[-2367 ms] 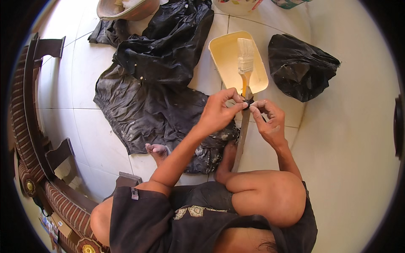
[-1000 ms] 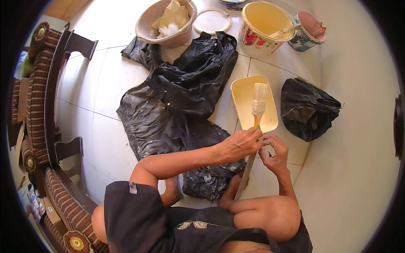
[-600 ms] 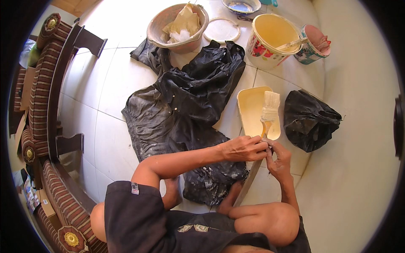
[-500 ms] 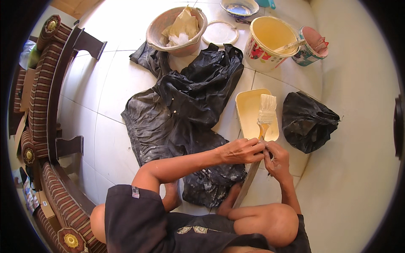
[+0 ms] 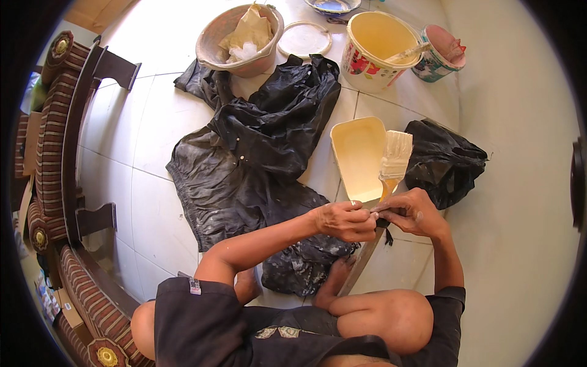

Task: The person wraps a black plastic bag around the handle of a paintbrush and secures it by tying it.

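Note:
A wide paintbrush (image 5: 394,159) with cream-coated bristles and an orange ferrule lies over a cream rectangular tray (image 5: 358,156). Its handle meets a long wooden stick (image 5: 361,266) that runs down toward my feet. My left hand (image 5: 345,220) and my right hand (image 5: 413,211) both pinch the joint between brush and stick, where a dark strip of tape or band (image 5: 384,225) hangs. I sit on the tiled floor with my knees bent.
Black plastic sheeting (image 5: 257,153) spreads to the left, and a black bag (image 5: 443,162) lies to the right. At the back stand a cream paint bucket (image 5: 376,43) with a stirrer, a small pink-lidded can (image 5: 440,55), a basin of rags (image 5: 241,37) and a round lid (image 5: 304,40). Striped wooden furniture (image 5: 61,153) lines the left.
The view has tilted up and shifted, bringing the buckets and basin into sight. Both hands have stayed together on the brush-and-stick joint, working at it with small finger movements.

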Available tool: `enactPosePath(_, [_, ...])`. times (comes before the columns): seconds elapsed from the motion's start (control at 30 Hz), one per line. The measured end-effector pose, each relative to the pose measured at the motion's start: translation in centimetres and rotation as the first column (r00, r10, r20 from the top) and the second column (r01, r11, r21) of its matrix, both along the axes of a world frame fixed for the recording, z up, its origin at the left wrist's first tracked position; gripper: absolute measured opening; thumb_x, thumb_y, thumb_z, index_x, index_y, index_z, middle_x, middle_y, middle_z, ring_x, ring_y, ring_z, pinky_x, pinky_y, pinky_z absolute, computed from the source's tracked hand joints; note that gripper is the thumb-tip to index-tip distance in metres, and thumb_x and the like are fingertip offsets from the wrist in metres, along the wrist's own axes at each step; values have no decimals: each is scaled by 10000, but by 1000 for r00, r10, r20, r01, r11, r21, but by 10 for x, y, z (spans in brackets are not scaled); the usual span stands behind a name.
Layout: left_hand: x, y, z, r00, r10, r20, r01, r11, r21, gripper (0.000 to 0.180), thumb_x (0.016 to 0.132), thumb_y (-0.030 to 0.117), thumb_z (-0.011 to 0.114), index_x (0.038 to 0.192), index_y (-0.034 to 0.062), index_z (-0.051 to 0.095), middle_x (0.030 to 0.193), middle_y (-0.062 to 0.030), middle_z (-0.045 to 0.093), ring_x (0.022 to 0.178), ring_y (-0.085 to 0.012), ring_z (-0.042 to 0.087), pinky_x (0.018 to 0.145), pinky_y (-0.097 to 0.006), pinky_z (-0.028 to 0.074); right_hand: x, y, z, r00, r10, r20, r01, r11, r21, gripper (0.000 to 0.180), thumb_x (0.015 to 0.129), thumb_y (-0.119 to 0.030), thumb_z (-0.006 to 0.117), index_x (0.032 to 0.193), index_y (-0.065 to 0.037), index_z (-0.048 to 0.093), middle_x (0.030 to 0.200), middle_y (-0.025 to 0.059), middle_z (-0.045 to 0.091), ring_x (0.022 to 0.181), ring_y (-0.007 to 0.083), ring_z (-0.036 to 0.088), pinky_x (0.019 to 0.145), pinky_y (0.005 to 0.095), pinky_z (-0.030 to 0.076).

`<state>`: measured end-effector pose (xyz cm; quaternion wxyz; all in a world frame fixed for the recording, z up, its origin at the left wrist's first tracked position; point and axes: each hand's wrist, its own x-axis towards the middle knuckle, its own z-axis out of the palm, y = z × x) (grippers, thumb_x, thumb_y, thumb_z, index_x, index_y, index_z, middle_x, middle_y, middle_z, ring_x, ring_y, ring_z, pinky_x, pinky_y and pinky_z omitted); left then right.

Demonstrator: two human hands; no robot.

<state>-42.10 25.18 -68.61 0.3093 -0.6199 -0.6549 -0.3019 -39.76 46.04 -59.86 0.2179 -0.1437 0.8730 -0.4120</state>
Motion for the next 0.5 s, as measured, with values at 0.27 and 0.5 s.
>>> enactPosePath(0.27, [12,-9,-1,980,-47,191,63,995,-79,119,673,154,640,723,148,531,996,-22,595,843,-147,582,650,-245,485,18,-5,-15,973,113,-201,-79,982,171,151,692,-164,698,801,-86,628,520,108,538,455,261,544,475,329,431])
enactPosePath(0.5, [8,-3,13,927,92,365,-27,984,-178,126,732,142,587,848,116,546,887,-17,505,814,-153,553,671,-257,489,21,-14,-10,929,160,-335,-56,952,301,198,722,-151,651,827,-68,506,530,104,530,483,296,546,497,358,431])
